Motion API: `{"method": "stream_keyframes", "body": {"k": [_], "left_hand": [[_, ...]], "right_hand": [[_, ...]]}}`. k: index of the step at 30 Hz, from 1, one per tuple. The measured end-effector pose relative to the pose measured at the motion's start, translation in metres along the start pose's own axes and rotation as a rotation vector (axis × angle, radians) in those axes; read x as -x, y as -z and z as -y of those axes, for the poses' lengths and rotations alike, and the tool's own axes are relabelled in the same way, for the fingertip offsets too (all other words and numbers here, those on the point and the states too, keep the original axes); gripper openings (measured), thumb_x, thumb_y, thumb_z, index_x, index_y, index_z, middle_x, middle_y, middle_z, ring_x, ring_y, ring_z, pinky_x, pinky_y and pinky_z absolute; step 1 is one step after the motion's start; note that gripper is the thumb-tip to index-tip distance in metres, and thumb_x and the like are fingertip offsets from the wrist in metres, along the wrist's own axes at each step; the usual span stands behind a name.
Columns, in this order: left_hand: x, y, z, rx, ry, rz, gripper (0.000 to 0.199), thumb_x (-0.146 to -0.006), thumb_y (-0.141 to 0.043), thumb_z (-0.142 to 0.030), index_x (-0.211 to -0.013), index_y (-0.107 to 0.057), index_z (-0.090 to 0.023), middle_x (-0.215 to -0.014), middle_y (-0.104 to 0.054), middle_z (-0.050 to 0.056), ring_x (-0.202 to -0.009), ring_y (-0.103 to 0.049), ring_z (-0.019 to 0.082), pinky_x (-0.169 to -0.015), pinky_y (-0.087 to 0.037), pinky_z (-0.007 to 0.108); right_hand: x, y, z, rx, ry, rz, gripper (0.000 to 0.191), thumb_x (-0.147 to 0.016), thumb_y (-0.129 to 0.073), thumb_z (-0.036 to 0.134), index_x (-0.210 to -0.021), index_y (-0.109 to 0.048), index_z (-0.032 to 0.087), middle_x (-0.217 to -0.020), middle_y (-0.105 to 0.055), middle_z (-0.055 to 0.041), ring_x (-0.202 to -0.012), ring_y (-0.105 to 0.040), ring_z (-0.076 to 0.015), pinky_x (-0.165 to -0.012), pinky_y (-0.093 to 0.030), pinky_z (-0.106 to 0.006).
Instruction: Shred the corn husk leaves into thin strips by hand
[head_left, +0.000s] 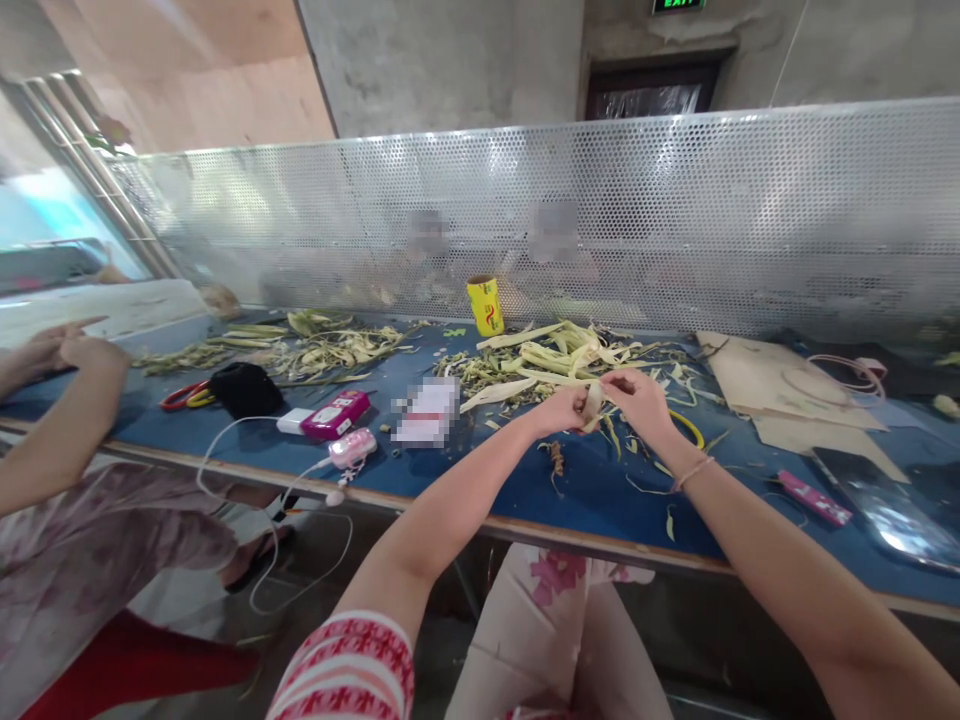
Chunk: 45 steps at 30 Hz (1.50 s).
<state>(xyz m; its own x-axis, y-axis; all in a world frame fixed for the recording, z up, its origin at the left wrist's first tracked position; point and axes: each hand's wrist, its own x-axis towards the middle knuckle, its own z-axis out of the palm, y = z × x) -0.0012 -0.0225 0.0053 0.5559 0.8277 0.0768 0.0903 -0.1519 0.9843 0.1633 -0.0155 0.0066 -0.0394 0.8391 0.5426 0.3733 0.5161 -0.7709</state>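
My left hand point(564, 411) is closed on a pale, flat strip of plant leaf point(592, 404) above the blue tabletop. My right hand point(639, 402) pinches the same strip from the other side, thumb and fingertips together. The hands are close to each other, and the strip's lower end hangs between them. Just behind lies a heap of pale green and yellowish plant strips and stalks point(555, 352). A small brown, knobbly piece point(556, 458) rests on the table in front of my left hand. Whether the strip wraps around anything is too small to tell.
Behind the heap stands a yellow cylinder point(486, 306) by a perforated metal screen point(720, 220). Brown cardboard point(780, 385) and a phone point(892, 510) lie right. Left are a purple box point(335, 414), a cabled pink device point(352, 448) and a co-worker's arm point(71, 420).
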Motion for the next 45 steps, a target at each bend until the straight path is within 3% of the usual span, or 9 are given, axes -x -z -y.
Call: {"method": "stream_keyframes", "body": {"k": [5, 10, 13, 20, 26, 32, 37, 41, 45], "left_hand": [[-0.001, 0.0, 0.002, -0.062, -0.038, 0.109, 0.038, -0.048, -0.078, -0.011, -0.08, -0.057, -0.014, -0.07, -0.062, 0.001, -0.066, -0.058, 0.013, -0.063, -0.046, 0.027], [-0.001, 0.0, -0.005, -0.035, -0.173, -0.241, 0.031, -0.064, -0.074, -0.031, -0.084, -0.059, -0.013, -0.073, -0.06, 0.0, -0.066, -0.053, 0.01, -0.064, -0.042, 0.024], [0.0, 0.003, -0.008, -0.068, -0.203, -0.33, 0.025, -0.07, -0.068, -0.036, -0.075, -0.06, -0.012, -0.064, -0.057, -0.001, -0.06, -0.051, 0.009, -0.06, -0.04, 0.023], [-0.003, 0.003, -0.005, 0.005, -0.184, -0.355, 0.023, -0.062, -0.075, -0.028, -0.068, -0.059, -0.012, -0.058, -0.058, -0.001, -0.054, -0.052, 0.007, -0.054, -0.04, 0.02], [-0.004, 0.003, -0.006, 0.188, -0.105, -0.294, 0.018, -0.061, -0.074, -0.02, -0.07, -0.059, -0.012, -0.057, -0.059, -0.002, -0.052, -0.054, 0.007, -0.057, -0.045, 0.022], [-0.004, 0.004, -0.006, 0.072, -0.168, -0.315, 0.01, -0.063, -0.065, -0.01, -0.071, -0.062, -0.012, -0.058, -0.061, -0.001, -0.054, -0.055, 0.008, -0.058, -0.045, 0.022], [-0.004, 0.005, -0.002, -0.076, -0.189, -0.299, 0.014, -0.063, -0.06, -0.008, -0.076, -0.066, -0.011, -0.062, -0.064, 0.001, -0.057, -0.057, 0.011, -0.06, -0.046, 0.025], [-0.003, 0.005, -0.001, -0.248, -0.282, -0.348, 0.009, -0.066, -0.063, -0.013, -0.073, -0.066, -0.014, -0.063, -0.065, 0.001, -0.061, -0.057, 0.011, -0.06, -0.044, 0.022], [-0.005, 0.008, -0.001, -0.168, -0.287, -0.438, 0.005, -0.068, -0.065, -0.018, -0.072, -0.064, -0.015, -0.064, -0.065, 0.001, -0.06, -0.057, 0.011, -0.061, -0.046, 0.024]], "right_hand": [[-0.002, 0.003, 0.001, -0.055, -0.028, -0.022, 0.025, -0.068, -0.064, 0.039, -0.08, -0.065, 0.017, -0.079, -0.068, -0.0059, -0.07, -0.062, -0.0183, -0.071, -0.05, -0.033], [-0.003, 0.003, 0.002, -0.087, -0.062, 0.073, 0.028, -0.064, -0.067, 0.042, -0.076, -0.064, 0.017, -0.07, -0.065, -0.0036, -0.066, -0.06, -0.0169, -0.066, -0.048, -0.031], [-0.001, 0.0, 0.003, -0.111, -0.078, 0.123, 0.03, -0.061, -0.068, 0.042, -0.075, -0.063, 0.017, -0.07, -0.066, -0.0035, -0.066, -0.06, -0.0165, -0.066, -0.048, -0.031], [0.0, -0.001, 0.005, -0.132, -0.084, 0.164, 0.027, -0.062, -0.068, 0.04, -0.075, -0.062, 0.017, -0.071, -0.066, -0.0032, -0.066, -0.06, -0.0158, -0.067, -0.049, -0.031], [0.0, 0.001, 0.005, -0.159, -0.038, 0.163, 0.028, -0.062, -0.069, 0.034, -0.083, -0.061, 0.018, -0.078, -0.067, -0.0029, -0.072, -0.063, -0.0167, -0.074, -0.052, -0.033], [-0.001, 0.003, 0.004, -0.185, 0.003, 0.175, 0.033, -0.066, -0.068, 0.029, -0.097, -0.059, 0.019, -0.08, -0.069, -0.0038, -0.079, -0.066, -0.0189, -0.081, -0.052, -0.037], [0.001, 0.001, 0.0, -0.127, 0.02, 0.188, 0.03, -0.07, -0.063, 0.027, -0.098, -0.06, 0.019, -0.086, -0.07, -0.0052, -0.084, -0.067, -0.0198, -0.085, -0.051, -0.039], [0.0, 0.003, 0.003, -0.056, 0.059, 0.178, 0.029, -0.072, -0.061, 0.028, -0.1, -0.06, 0.019, -0.088, -0.068, -0.0059, -0.083, -0.066, -0.0196, -0.08, -0.052, -0.036], [-0.009, 0.02, 0.002, 0.296, 0.07, 0.084, 0.022, -0.081, -0.052, 0.029, -0.097, -0.062, 0.017, -0.093, -0.068, -0.0086, -0.084, -0.064, -0.0198, -0.08, -0.05, -0.034]]}}
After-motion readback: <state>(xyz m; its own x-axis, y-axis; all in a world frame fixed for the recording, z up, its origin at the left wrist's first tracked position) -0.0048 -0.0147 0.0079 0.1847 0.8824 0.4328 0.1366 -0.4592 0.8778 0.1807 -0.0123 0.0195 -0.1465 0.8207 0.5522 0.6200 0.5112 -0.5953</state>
